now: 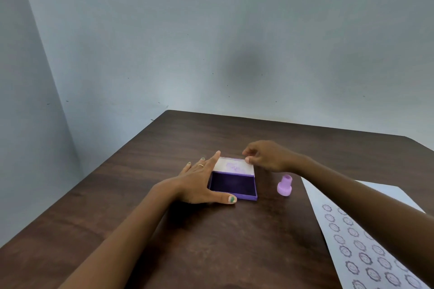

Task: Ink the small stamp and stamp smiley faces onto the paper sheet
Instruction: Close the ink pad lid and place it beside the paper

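My left hand lay flat and spread on the dark wooden table, its palm edge and thumb pressed against the left side of the purple ink pad box; it braced the box rather than closing around it. The box sat open near the middle of the table, its long side running left to right across my view, with the dark pad facing up. Its lid stood raised at the far edge, the pale, ink-smudged inner face tilted toward me. My right hand had reached in from the right, and its thumb and fingertips pinched the lid's top right corner (a light pinch, the other fingers curled loosely).

The small stamp, a lilac piece with a wide base and narrower neck, rested on the table just to the right of the box, apart from both hands. It leaned slightly, neck pointing up and away from me, broad end nearer.

The paper sheet lay at the right, its long edge running diagonally from near the stamp toward the lower right corner, already covered in rows of purple smiley faces. My right forearm crossed above its upper part.
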Action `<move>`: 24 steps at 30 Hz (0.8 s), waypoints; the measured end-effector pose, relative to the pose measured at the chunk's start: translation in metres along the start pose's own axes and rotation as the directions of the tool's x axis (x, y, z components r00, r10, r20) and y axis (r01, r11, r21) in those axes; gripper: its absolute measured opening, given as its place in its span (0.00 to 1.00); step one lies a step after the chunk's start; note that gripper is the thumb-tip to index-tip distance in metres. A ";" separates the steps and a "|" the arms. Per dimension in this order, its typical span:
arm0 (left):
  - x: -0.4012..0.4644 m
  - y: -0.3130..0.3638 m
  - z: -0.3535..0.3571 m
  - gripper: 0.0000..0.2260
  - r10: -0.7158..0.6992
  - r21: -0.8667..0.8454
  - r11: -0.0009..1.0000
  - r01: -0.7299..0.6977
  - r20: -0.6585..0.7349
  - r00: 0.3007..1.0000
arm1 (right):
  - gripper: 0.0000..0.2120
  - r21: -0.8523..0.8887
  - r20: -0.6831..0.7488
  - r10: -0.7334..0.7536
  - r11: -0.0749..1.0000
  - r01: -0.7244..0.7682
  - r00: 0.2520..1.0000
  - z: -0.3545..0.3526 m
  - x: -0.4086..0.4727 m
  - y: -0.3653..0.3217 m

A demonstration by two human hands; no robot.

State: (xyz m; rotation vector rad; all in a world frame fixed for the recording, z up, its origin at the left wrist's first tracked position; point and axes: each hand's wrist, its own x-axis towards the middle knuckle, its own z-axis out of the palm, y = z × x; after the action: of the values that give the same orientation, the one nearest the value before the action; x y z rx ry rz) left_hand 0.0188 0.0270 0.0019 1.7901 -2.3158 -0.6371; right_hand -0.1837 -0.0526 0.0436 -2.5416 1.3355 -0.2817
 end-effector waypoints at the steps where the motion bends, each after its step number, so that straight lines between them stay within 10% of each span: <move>1: 0.000 -0.001 -0.001 0.51 0.002 -0.001 1.000 -0.002 -0.005 1.000 | 0.13 0.003 0.012 0.015 1.000 -0.015 1.000 0.003 0.005 -0.002; 24: 0.008 0.006 0.011 0.55 -0.004 -0.003 1.000 0.004 -0.022 1.000 | 0.06 0.110 -0.115 -0.030 0.993 0.042 0.993 -0.013 -0.021 -0.013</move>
State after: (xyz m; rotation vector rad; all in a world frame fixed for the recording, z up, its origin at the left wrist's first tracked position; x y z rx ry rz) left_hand 0.0074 0.0236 -0.0064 1.7921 -2.2960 -0.6176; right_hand -0.1892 -0.0305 0.0593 -2.4905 1.2753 -0.5014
